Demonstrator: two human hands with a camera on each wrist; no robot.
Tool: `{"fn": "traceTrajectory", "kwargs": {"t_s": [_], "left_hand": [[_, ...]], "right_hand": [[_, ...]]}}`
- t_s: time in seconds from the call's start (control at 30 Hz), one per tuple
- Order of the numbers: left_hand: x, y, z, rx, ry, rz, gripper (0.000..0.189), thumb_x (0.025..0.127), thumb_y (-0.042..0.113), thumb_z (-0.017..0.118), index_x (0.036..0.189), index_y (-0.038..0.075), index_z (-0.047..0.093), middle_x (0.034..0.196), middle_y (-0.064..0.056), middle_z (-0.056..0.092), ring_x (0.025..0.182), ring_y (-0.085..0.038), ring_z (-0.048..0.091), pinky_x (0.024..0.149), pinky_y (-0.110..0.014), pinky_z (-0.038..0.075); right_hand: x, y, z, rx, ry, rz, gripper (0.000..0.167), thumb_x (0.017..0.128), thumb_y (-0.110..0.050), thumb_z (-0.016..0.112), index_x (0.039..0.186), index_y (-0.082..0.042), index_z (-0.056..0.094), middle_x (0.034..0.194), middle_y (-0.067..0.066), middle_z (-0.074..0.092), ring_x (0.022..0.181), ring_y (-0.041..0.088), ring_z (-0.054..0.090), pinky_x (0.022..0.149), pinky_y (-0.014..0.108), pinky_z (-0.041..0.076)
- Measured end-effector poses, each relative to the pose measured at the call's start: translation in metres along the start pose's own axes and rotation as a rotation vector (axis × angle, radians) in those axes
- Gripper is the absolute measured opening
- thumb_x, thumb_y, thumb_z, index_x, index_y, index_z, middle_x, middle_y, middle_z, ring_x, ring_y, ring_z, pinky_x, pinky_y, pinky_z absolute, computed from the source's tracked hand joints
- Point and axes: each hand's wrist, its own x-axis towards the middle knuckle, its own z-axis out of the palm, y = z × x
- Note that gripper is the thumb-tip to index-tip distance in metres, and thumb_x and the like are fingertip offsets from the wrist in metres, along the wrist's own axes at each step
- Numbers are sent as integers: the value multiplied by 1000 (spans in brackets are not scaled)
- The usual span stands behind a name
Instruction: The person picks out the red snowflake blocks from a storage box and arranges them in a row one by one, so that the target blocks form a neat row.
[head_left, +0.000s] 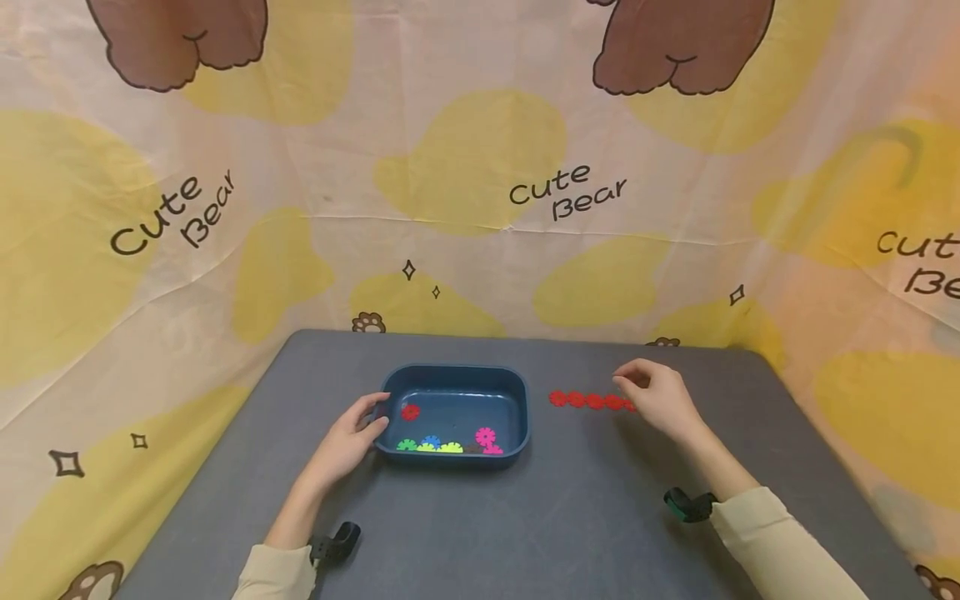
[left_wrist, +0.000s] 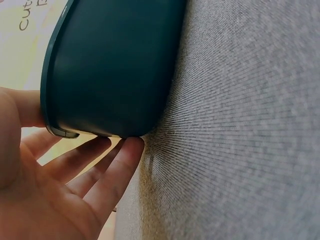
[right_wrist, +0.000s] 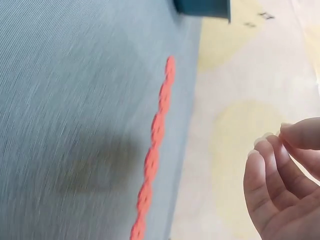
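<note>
The dark blue tray (head_left: 453, 460) stands on the table with notched plastic discs in several colours inside, one of them a red disc (head_left: 410, 412). My left hand (head_left: 347, 442) grips its left end; in the left wrist view the thumb lies at the rim and the fingertips press the outer wall. Right of the tray lies a row of red notched discs (head_left: 595, 402), edge to edge. My right hand (head_left: 660, 402) hovers over the right end of this row, hiding part of it in the head view. Its thumb and fingertips are close together, with nothing visible between them.
Grey cloth (head_left: 585, 533) covers the table. Behind it and at both sides hangs a printed curtain (head_left: 465, 167) with bears and lettering. A dark camera band (head_left: 337, 543) is on the left wrist and another band (head_left: 690, 506) on the right.
</note>
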Motion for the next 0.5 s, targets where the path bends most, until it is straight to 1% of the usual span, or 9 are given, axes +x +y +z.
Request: {"fn": "traceTrajectory", "kwargs": {"t_s": [0.13,0.27,0.37,0.5], "left_hand": [[0,-1,0,11,6,0,46,106,19,55,150,13,45,159,-27,32,141,-52,37,101,-59,47],[2,-4,0,5,10,4,46,106,20,55,150,14,45,159,-25,33,141,-51,38,101,-59,47],[3,-5,0,3,9,7,46,106,20,55,150,14,45,159,-26,33,141,-51,37,101,-60,47],[3,-6,1,5,9,2,47,106,20,55,151,14,44,159,-26,33,141,-52,36,102,-61,45]], "right_hand": [[4,-16,17,59,-19,-7,14,99,-19,68,108,-10,73,96,6,73,81,22,67,68,38,53],[10,-34,34,106,-35,-35,13,98,-18,69,107,-10,74,97,7,73,82,20,65,69,37,54],[13,-46,46,125,-43,-63,13,97,-18,70,106,-9,74,98,8,74,82,19,65,70,36,53],[16,-61,60,146,-55,-88,12,96,-17,72,105,-9,75,94,7,74,80,18,65,71,37,53]]}}
